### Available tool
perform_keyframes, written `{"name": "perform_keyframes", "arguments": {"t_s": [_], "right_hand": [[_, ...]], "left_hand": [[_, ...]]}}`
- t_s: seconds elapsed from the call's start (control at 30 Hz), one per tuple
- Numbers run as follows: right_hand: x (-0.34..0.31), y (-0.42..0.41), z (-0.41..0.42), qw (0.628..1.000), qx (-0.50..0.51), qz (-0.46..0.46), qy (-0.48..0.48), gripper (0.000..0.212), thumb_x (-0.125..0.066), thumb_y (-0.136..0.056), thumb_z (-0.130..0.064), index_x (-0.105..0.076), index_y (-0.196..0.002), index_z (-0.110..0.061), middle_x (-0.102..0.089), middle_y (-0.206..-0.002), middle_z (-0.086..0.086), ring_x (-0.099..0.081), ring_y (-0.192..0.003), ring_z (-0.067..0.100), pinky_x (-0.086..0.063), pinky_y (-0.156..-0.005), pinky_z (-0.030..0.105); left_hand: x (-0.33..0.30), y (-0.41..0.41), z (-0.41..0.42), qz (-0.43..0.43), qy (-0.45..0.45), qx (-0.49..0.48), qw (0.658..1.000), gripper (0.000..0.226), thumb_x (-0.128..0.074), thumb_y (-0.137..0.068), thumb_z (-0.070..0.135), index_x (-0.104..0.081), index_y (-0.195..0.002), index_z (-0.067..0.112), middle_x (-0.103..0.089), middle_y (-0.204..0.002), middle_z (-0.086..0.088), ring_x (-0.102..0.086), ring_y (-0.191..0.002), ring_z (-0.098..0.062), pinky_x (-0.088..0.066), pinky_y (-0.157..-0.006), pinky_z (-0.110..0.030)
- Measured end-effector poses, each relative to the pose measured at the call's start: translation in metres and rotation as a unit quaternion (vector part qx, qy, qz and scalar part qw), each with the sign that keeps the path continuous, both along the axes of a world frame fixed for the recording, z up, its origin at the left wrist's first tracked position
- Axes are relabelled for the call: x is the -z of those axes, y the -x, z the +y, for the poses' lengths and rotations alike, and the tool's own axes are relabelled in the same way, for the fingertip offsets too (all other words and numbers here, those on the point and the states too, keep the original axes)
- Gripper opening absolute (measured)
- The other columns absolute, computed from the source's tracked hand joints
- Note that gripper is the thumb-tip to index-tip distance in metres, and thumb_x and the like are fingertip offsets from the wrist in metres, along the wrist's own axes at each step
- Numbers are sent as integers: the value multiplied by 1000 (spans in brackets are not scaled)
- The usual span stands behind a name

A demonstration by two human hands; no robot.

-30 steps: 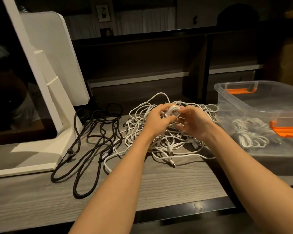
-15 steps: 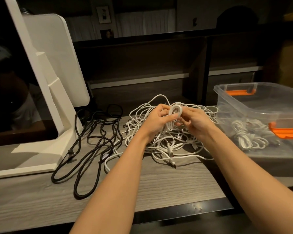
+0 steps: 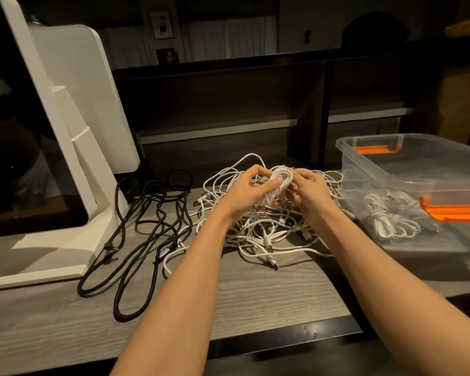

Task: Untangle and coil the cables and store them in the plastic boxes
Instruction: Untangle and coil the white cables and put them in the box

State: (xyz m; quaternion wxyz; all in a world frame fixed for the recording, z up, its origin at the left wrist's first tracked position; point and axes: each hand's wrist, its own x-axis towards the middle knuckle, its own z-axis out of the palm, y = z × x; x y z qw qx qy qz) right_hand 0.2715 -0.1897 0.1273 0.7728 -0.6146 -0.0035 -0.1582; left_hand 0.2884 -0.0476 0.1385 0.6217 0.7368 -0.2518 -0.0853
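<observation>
Both hands over white cable tangle (image 3: pixel 258 226) | left hand (image 3: pixel 248 189), right hand (image 3: pixel 308 192) fingers curled, pinching coiled white cable (image 3: pixel 280 180) between them | above desk (image 3: pixel 255 291)

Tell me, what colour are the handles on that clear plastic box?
Orange; the handles on the clear plastic box show plainly in the head view.

Both forearms reach forward, left hand (image 3: pixel 248 189) and right hand (image 3: pixel 307 192) meeting (fingers curled).
</observation>
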Motion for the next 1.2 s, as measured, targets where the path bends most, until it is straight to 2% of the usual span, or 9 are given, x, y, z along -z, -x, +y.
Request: {"name": "perform_keyframes", "arguments": {"t_s": [0.17,0.3,0.47,0.63,0.73,0.8,0.93,1.07,1.2], "right_hand": [[-3,4,-5,998,-28,36,-32,18,-55,-94,-16,-69,-83,-12,-67,-84,3,-61,-84,14,-49,-65,23],[-10,7,-11,990,-70,72,-97,21,-54,-96,-26,-66,-93,-9,-70,-89,5,-65,-88,16,-54,-70,26],[-26,20,-19,994,-84,64,-24,28,-62,-91,-17,-62,-115,-1,-70,-99,10,-66,-97,20,-55,-84,32],[-51,29,-15,996,10,90,7,45,-58,-91,-1,-44,-133,4,-59,-121,24,-63,-106,30,-56,-82,37],[-65,32,-18,995,38,78,43,59,-60,-88,-3,-34,-141,3,-52,-131,22,-58,-114,30,-54,-85,34],[-73,38,-24,991,61,77,95,56,-65,-87,-10,-42,-135,5,-57,-124,21,-59,-110,29,-52,-89,35],[-90,49,-42,973,128,86,171,28,-63,-89,-13,-49,-106,3,-59,-99,16,-57,-94,24,-46,-80,33],[-102,53,-66,978,144,75,131,29,-55,-94,-11,-55,-118,5,-62,-107,21,-60,-96,27,-49,-83,36],[-101,61,-94,982,159,82,65,21,-48,-97,-15,-53,-112,-2,-58,-95,16,-56,-70,19,-48,-53,27]], "left_hand": [[-1,2,8,-19,-46,3,999,32,-71,-87,21,-58,-114,31,-63,-112,-4,-63,-99,-14,-56,-74,-25],[-1,4,6,-58,-35,-53,996,37,-75,-83,22,-62,-118,23,-65,-113,-6,-65,-95,-15,-55,-62,-20],[-15,9,-2,-140,-76,-113,981,26,-77,-82,24,-67,-106,21,-66,-109,1,-63,-93,-10,-50,-54,-16],[-35,16,-10,-178,-131,-134,966,25,-80,-77,25,-68,-98,32,-63,-108,-1,-63,-100,-19,-54,-86,-36],[-47,25,-20,-196,-121,-143,963,26,-82,-76,25,-71,-99,31,-63,-101,1,-62,-100,-17,-50,-88,-33],[-55,32,-32,-214,-109,-144,960,27,-81,-77,25,-72,-103,25,-65,-99,1,-61,-99,-14,-49,-85,-28],[-67,42,-57,-218,-82,-135,963,33,-81,-78,26,-69,-108,17,-67,-98,0,-63,-93,-12,-50,-77,-23],[-74,49,-82,-203,-45,-99,973,36,-81,-78,23,-67,-110,12,-67,-100,-1,-62,-88,-6,-48,-71,-15],[-75,52,-110,-199,-38,-76,976,36,-81,-78,29,-66,-107,13,-68,-104,-2,-63,-96,-11,-47,-74,-16]]}}
